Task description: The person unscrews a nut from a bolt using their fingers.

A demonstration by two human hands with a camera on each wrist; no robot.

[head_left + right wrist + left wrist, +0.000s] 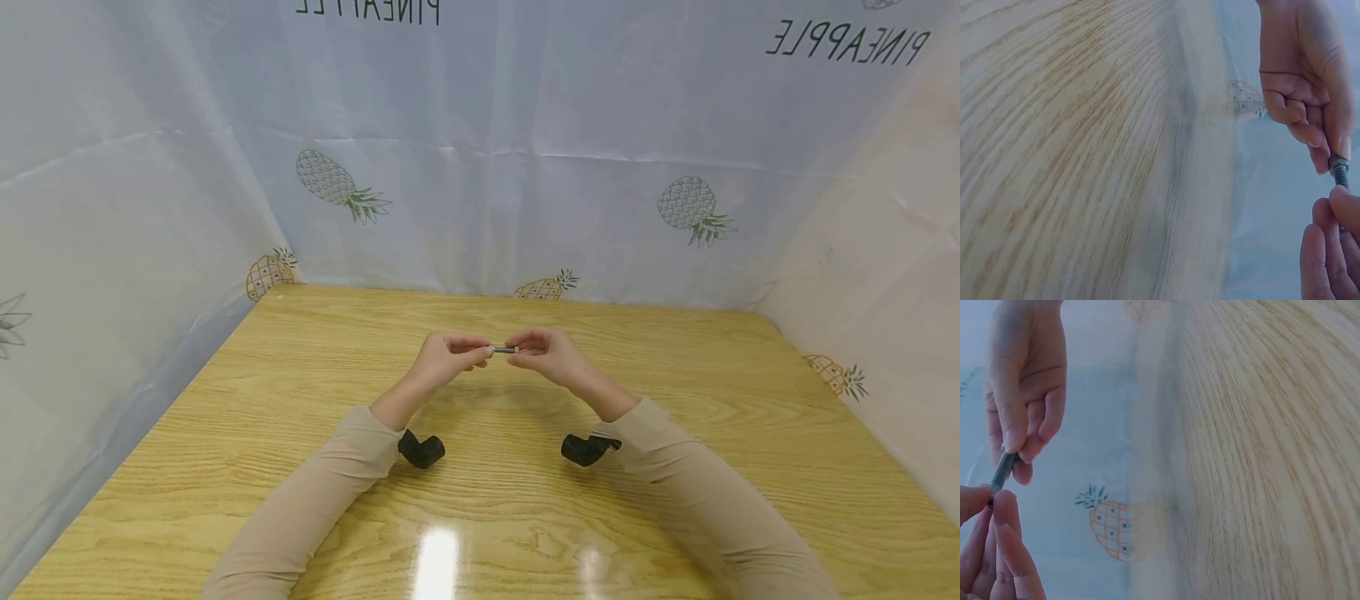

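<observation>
A small metal bolt (504, 349) with a threaded shank lies roughly level between both hands, above the table (495, 517). My left hand (446, 358) pinches one end with thumb and fingertips. At that end, a dark nut or bolt head (1338, 161) shows under the left thumb in the right wrist view. The other end is pinched by my right hand (549, 354), its thumb lying along the shank. In the left wrist view the thread (1002, 470) is bare between the two sets of fingertips. The very ends are hidden by the fingers.
White curtains (480, 208) printed with pineapples stand behind the table and along both sides. Dark wrist-worn devices (423, 450) stick out from both beige sleeves (322, 483), low over the wood-grain table top.
</observation>
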